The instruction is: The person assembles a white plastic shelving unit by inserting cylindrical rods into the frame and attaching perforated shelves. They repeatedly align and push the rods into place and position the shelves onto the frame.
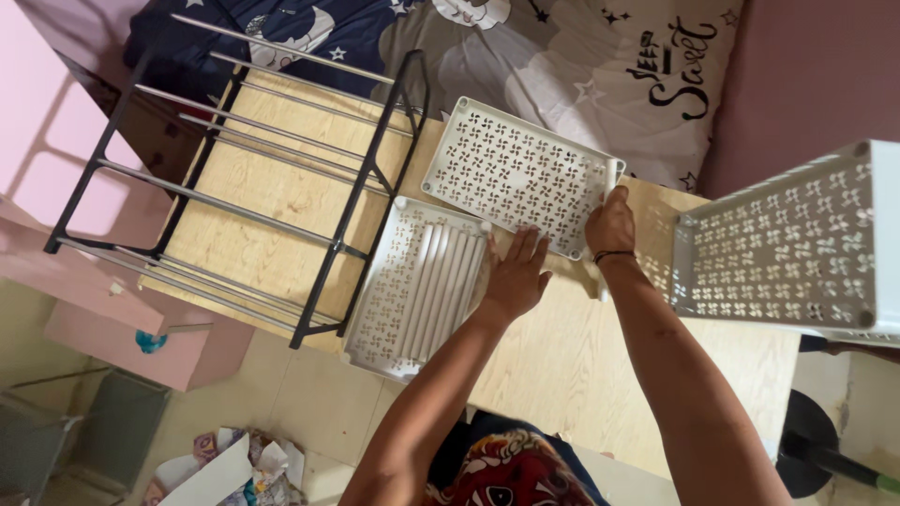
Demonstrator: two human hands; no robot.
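Two white perforated plastic panels lie on a light wooden board point(272, 201). The upper panel point(516, 173) has pinwheel cut-outs all over. My right hand point(611, 223) grips its right corner, by a short white post. The lower panel point(417, 286) has ribs down its middle. My left hand point(516, 276) rests flat with fingers spread where the two panels meet. At the right edge stands an assembled white perforated basket point(797, 248), apart from both hands.
A black metal rack frame point(253, 178) with silver rods lies on the board's left half. A patterned pillow point(581, 56) sits behind. Pink furniture point(112, 319) stands at the left, with paper scraps point(234, 464) on the tiled floor below.
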